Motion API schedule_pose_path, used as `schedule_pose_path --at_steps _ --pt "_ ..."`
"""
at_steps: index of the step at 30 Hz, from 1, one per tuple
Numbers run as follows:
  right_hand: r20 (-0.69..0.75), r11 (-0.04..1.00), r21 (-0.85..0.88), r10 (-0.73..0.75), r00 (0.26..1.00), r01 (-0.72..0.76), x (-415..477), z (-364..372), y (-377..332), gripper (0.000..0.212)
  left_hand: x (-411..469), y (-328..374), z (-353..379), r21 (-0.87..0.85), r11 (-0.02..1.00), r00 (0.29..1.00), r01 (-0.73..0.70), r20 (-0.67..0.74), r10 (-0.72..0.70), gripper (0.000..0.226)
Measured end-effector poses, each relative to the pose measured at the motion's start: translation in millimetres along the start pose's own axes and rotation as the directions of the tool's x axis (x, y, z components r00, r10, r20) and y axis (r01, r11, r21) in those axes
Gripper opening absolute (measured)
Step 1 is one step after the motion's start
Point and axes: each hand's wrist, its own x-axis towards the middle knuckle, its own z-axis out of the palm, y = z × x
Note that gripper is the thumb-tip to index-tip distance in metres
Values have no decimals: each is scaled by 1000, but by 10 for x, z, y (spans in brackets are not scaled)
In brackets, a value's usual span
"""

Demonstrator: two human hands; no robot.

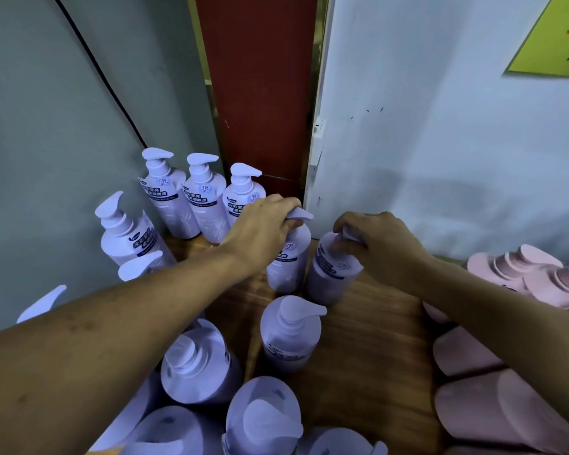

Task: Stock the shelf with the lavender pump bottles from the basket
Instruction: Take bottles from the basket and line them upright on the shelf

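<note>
Left hand (263,228) grips pump of one lavender pump bottle (289,267); right hand (380,246) grips pump of second bottle (326,277), both upright on shelf (375,339). Best to seat bases flat, spouts matching back row (204,201), then release.

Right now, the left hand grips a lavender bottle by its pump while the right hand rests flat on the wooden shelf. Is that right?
Not quite. The right hand is not flat on the shelf: its fingers curl round the pump of a second lavender bottle, as the head view shows. The left hand does grip the first lavender bottle by its pump.
</note>
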Motion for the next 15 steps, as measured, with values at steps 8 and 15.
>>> schedule_pose_path --at_steps 8,15 --pt "124 998 23 -53 991 50 402 -69 111 22 385 -28 7 50 996 998 69 -17 -68 12" --pt "149 996 -51 -64 987 73 792 -19 149 23 613 -168 19 179 982 998 66 -8 -66 17"
